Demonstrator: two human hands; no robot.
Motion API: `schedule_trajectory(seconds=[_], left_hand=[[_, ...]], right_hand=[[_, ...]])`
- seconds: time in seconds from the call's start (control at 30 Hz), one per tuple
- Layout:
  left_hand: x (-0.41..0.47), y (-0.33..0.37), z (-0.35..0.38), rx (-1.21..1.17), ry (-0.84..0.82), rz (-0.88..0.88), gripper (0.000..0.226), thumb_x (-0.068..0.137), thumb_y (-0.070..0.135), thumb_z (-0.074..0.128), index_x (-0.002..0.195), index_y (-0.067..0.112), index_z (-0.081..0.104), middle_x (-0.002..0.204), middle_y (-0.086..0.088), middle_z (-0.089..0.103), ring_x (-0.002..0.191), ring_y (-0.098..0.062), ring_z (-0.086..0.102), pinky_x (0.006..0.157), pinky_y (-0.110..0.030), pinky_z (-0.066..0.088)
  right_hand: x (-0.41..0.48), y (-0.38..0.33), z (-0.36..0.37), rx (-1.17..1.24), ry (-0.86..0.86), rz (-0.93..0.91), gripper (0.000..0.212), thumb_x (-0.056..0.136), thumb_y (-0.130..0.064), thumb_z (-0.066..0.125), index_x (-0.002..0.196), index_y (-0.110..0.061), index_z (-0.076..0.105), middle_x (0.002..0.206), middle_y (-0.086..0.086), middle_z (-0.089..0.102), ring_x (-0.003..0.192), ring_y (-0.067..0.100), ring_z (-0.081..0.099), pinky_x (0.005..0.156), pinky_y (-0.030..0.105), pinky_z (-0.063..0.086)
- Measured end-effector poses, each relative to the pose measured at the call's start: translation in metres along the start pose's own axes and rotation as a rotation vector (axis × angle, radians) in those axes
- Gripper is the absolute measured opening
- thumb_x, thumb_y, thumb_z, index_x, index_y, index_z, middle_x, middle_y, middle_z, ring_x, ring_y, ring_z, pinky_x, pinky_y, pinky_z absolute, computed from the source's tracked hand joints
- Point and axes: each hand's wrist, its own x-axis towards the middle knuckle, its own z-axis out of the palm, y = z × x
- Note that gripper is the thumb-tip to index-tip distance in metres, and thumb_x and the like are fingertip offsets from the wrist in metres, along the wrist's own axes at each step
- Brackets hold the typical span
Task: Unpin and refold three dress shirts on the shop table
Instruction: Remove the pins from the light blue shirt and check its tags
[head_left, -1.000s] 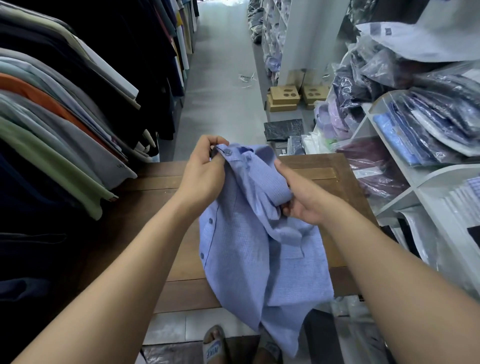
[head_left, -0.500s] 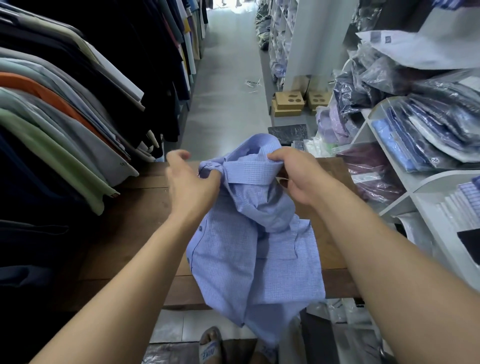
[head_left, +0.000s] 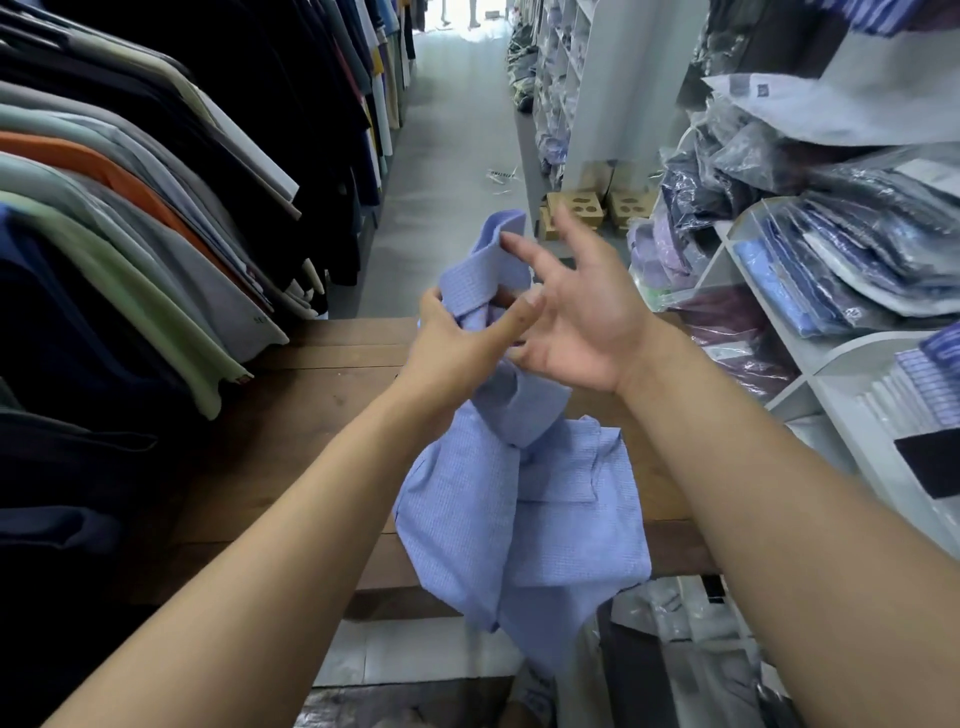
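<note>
A light blue dress shirt (head_left: 524, 514) hangs bunched above the brown wooden shop table (head_left: 291, 415), its tail draped past the table's near edge. My left hand (head_left: 457, 343) grips the shirt just below its collar, which stands up above my fingers. My right hand (head_left: 582, 322) is beside the collar with its fingers spread and straight; one fingertip touches the collar's edge and it holds nothing. The shirt's buttons and any pins are hidden in the folds.
A rack of hanging shirts (head_left: 130, 218) overhangs the table on the left. White shelves (head_left: 852, 358) with bagged shirts (head_left: 857, 249) stand on the right. Cardboard boxes (head_left: 576, 208) sit in the aisle beyond. Plastic bags (head_left: 665, 618) lie on the floor near the table.
My right hand has let go of the collar and opened, its fingers spreading. My left hand shifted right and now holds the shirt alone. The collar rose higher.
</note>
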Motion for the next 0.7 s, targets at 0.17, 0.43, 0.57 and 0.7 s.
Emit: schedule_trajectory(seconds=[0.17,0.43,0.57,0.7], left_hand=[[0.001,0.019,-0.039,0.05,0.082,0.176,0.011,0.096,0.012,0.055,0.104,0.013,0.064,0.098,-0.016,0.074,0.093,-0.032,0.073,0.081,-0.044,0.061],[-0.024,0.06,-0.078,-0.176,-0.032,0.087,0.019,0.102,0.011,0.052,0.1,0.019,0.069,0.082,0.006,0.077,0.077,-0.011,0.073,0.07,-0.03,0.058],[-0.044,0.061,-0.08,-0.279,-0.193,-0.057,0.044,0.106,0.014,0.045,0.079,0.007,0.079,0.08,-0.004,0.077,0.072,-0.013,0.073,0.072,-0.024,0.06],[-0.059,0.059,-0.083,-0.314,-0.449,-0.178,0.043,0.105,0.026,0.043,0.088,0.012,0.08,0.092,-0.005,0.077,0.082,-0.018,0.072,0.078,-0.029,0.059]], right_hand=[[-0.012,0.004,0.033,-0.099,0.092,-0.106,0.052,0.101,-0.053,0.044,0.134,-0.015,0.057,0.118,0.015,0.072,0.102,0.032,0.071,0.088,0.045,0.057],[-0.011,0.052,0.005,-0.419,0.777,-0.393,0.054,0.064,-0.021,0.075,0.111,-0.027,0.049,0.106,0.003,0.069,0.089,0.018,0.066,0.074,0.032,0.053],[-0.028,0.071,-0.004,-0.637,0.77,-0.439,0.072,0.064,-0.032,0.084,0.126,-0.026,0.049,0.102,-0.006,0.071,0.092,0.005,0.065,0.077,0.031,0.054],[-0.055,0.073,0.002,-0.718,0.743,-0.408,0.013,0.092,-0.019,0.063,0.079,-0.023,0.061,0.074,-0.011,0.061,0.068,-0.004,0.051,0.057,0.011,0.043]])
